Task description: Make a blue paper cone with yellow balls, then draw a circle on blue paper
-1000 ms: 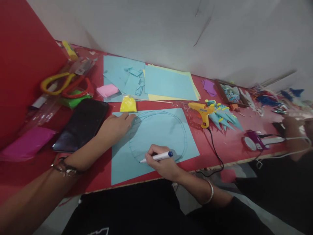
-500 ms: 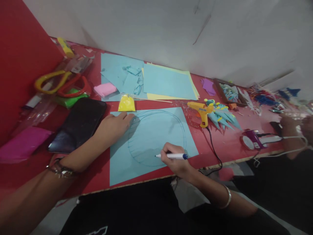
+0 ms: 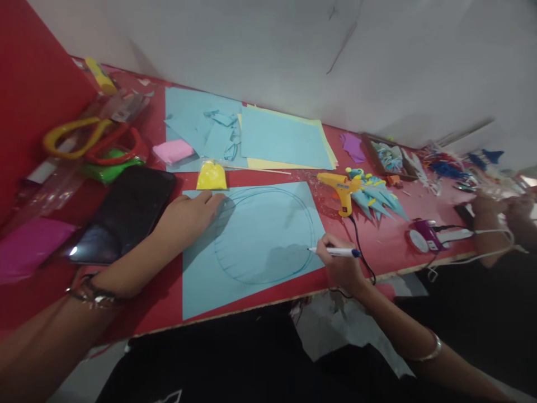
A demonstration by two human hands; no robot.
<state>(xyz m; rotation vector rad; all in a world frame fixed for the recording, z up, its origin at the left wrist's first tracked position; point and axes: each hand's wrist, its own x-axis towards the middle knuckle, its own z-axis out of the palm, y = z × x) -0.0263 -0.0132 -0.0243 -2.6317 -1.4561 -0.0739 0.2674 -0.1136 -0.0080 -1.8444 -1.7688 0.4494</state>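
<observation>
A light blue paper sheet [image 3: 260,224] lies on the red table [image 3: 390,246] with a large pen-drawn circle on it. My left hand [image 3: 188,215] rests palm down on the sheet's upper left corner, fingers together and flat. My right hand [image 3: 342,263] is closed on a white pen with a blue cap [image 3: 335,252]; its tip touches the circle's right edge near the sheet's right border.
A black phone [image 3: 121,215] lies left of the sheet. Scissors [image 3: 88,140], pink [image 3: 173,150] and yellow packets [image 3: 212,175], more paper sheets [image 3: 281,140] sit behind. A yellow glue gun [image 3: 342,190] with cord stands to the right. Another person's hands [image 3: 499,215] work at far right.
My right hand has carried the pen from the circle's lower left along the bottom to its right edge. My left hand has stayed on the sheet's corner.
</observation>
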